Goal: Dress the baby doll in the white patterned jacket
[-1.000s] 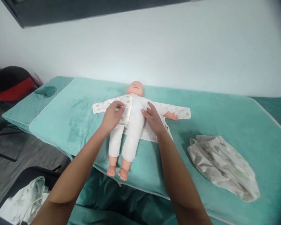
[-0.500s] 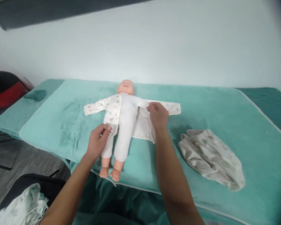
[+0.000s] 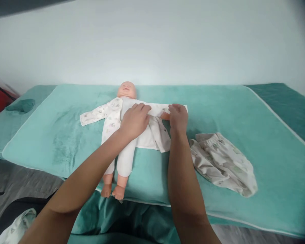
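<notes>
A baby doll (image 3: 126,149) in a white bodysuit lies on its back on the bed. Its printed white jacket (image 3: 112,117) covers the arm and side at the left of the view; the other half is spread open under the doll. My left hand (image 3: 136,120) is curled over the doll's upper arm on the right side, hiding part of the chest. My right hand (image 3: 178,118) closes around the end of that arm, whose bare forearm (image 3: 165,116) shows in front of the flat jacket sleeve (image 3: 157,109). The doll's hand is hidden by my fingers.
Crumpled printed baby trousers (image 3: 223,162) lie right of the doll on the green bed cover (image 3: 277,162). A small green pillow (image 3: 20,105) is at the far left. Printed cloth (image 3: 17,227) rests on a black chair (image 3: 22,210) at lower left. A white wall (image 3: 152,40) stands behind.
My left hand has moved from the jacket's front edge up and right to the doll's upper arm. My right hand has shifted outward along the arm. The view has swung slightly right.
</notes>
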`<state>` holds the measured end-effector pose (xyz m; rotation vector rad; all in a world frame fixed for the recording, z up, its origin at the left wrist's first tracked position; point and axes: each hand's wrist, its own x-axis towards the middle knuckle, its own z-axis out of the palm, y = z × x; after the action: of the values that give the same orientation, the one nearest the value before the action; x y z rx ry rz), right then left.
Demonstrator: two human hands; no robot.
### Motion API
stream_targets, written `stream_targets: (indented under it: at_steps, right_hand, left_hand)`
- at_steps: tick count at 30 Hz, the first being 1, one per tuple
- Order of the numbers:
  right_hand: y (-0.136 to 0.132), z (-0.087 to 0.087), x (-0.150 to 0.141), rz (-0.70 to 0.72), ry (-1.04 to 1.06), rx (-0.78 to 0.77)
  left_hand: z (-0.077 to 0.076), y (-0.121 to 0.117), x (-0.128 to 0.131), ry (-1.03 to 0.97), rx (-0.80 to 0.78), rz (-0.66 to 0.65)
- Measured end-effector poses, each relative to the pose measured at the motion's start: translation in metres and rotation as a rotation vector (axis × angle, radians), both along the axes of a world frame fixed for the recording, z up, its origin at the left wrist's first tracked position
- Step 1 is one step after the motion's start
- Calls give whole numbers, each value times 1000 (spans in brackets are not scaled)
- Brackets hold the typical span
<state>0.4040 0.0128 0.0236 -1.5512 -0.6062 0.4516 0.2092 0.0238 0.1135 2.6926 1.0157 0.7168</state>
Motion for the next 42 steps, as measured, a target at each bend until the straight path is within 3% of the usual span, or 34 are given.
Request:
stream_targets:
  at_steps: [3, 5, 8, 11, 14, 17, 20, 26, 31, 35, 38, 42]
  right_hand:
    - [-7, 10, 6, 14, 104, 248]
    - [-13, 18, 7, 97, 110, 418]
    - [-16, 23, 7, 198, 97, 493]
    - [-12, 18, 3, 175, 101, 311]
    - [-7, 14, -4, 102, -129, -68]
    - [-7, 16, -15, 179, -417, -442]
    - [-9, 17, -24, 289, -495, -599]
    - [-7, 9, -18, 250, -424, -364]
    - [-9, 15, -9, 156, 152, 2]
    - [-14, 28, -11, 213, 415, 233]
    - [-18, 37, -18, 322, 431, 349]
    - [-23, 45, -32, 454, 409, 388]
  left_hand:
    - [-2, 16, 37, 152, 51, -95]
    - [-7, 28, 52, 204, 62, -146]
    - [-17, 46, 62, 271, 88, -180]
    - [-16, 60, 60, 307, 135, -160]
    - [-5, 66, 55, 273, 147, -136]
    - [4, 68, 51, 278, 164, -127]
    - [6, 68, 44, 362, 269, -165]
    - [4, 74, 29, 527, 426, -252]
    - [14, 80, 22, 588, 385, -254]
    - [13, 79, 28, 594, 287, -95]
    - [4, 77, 44, 591, 242, 53]
    - [-8, 75, 65, 499, 160, 150]
